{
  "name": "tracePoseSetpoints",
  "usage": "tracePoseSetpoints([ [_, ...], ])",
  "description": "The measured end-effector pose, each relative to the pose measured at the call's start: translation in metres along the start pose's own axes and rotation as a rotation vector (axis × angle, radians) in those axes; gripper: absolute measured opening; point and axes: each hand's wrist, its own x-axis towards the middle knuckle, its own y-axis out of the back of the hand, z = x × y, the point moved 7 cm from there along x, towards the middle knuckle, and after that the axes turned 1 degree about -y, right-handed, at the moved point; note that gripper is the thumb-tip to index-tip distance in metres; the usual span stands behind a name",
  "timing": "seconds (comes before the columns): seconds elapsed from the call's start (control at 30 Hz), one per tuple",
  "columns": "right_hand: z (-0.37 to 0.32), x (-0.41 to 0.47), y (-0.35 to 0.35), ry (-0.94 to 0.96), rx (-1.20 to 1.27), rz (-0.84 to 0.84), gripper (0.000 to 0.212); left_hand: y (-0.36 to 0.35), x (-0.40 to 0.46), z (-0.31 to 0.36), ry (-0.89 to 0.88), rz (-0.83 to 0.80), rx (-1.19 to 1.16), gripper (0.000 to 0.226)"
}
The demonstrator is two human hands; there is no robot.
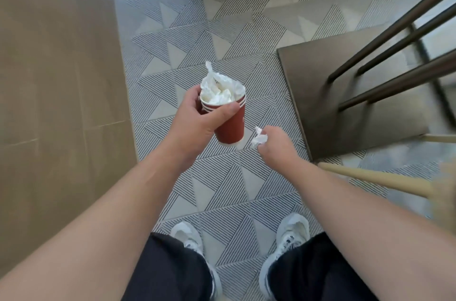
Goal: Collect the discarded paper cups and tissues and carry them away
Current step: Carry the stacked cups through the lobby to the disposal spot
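1. Head view: left hand point(197, 115) grips the cups point(230, 125), a red nested stack, thumb across the front.
2. Tissues point(219, 89) fill the top cup, one corner sticking up toward 12 o'clock.
3. Right hand point(276, 140), at 3 o'clock of the cups, holds a tissue wad point(259, 139) in curled fingers.
4. Chair point(345, 93) stands at 2 o'clock on the patterned floor point(222, 189).
5. Shoes point(291, 236) at 6 o'clock.
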Motion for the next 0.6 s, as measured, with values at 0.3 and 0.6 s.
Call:
tracePoseSetpoints([
  [0.3, -0.112, -0.147, 0.173, 0.011, 0.189, 0.040, 0.018, -0.014, -0.116, 0.173, -0.022, -0.040, 0.010, 0.077],
  [0.6, -0.246, -0.270, 0.336, 0.032, 0.687, 0.209, 0.029, -0.016, -0.203, 0.317, -0.066, -0.088, 0.054, 0.078],
])
